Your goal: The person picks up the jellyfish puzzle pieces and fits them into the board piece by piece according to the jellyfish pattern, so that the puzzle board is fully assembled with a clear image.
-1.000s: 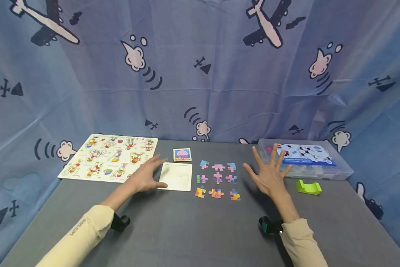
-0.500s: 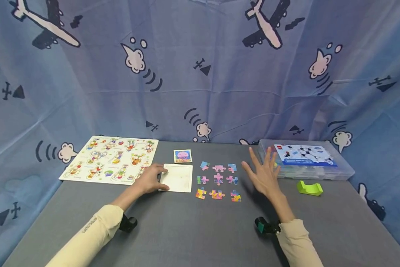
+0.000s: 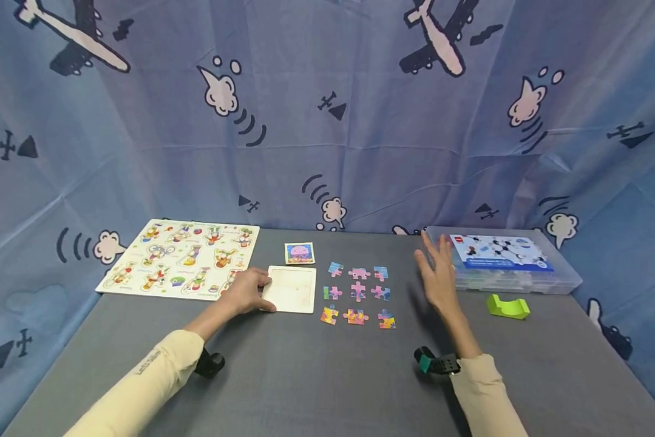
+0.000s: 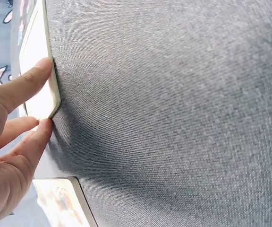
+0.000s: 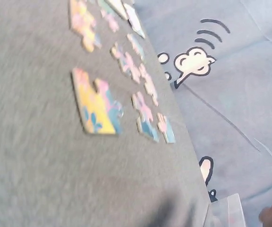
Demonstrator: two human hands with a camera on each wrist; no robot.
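Note:
My left hand (image 3: 245, 292) holds the left side of a square cream puzzle tray (image 3: 291, 290) lying on the table. In the left wrist view, the thumb (image 4: 27, 82) lies on one edge of the tray and the fingertips (image 4: 42, 126) touch it around the corner. Several loose jigsaw pieces (image 3: 357, 291) lie in spaced rows right of the tray. Just behind the tray is a small picture card (image 3: 299, 254) with a pink figure. My right hand (image 3: 439, 276) hovers to the right of the pieces with fingers extended, holding nothing.
A large cream board with printed characters (image 3: 190, 257) lies at the back left. At the back right stands a clear plastic box (image 3: 513, 280) with a blue-and-white label, and a lime green curved block (image 3: 508, 307) sits before it. A patterned curtain (image 3: 327, 121) hangs behind the table.
My left hand has moved right and down onto the tray's left side, its fingers drawing in. My right hand has turned and its fingers have come closer together. The pieces have stayed put.

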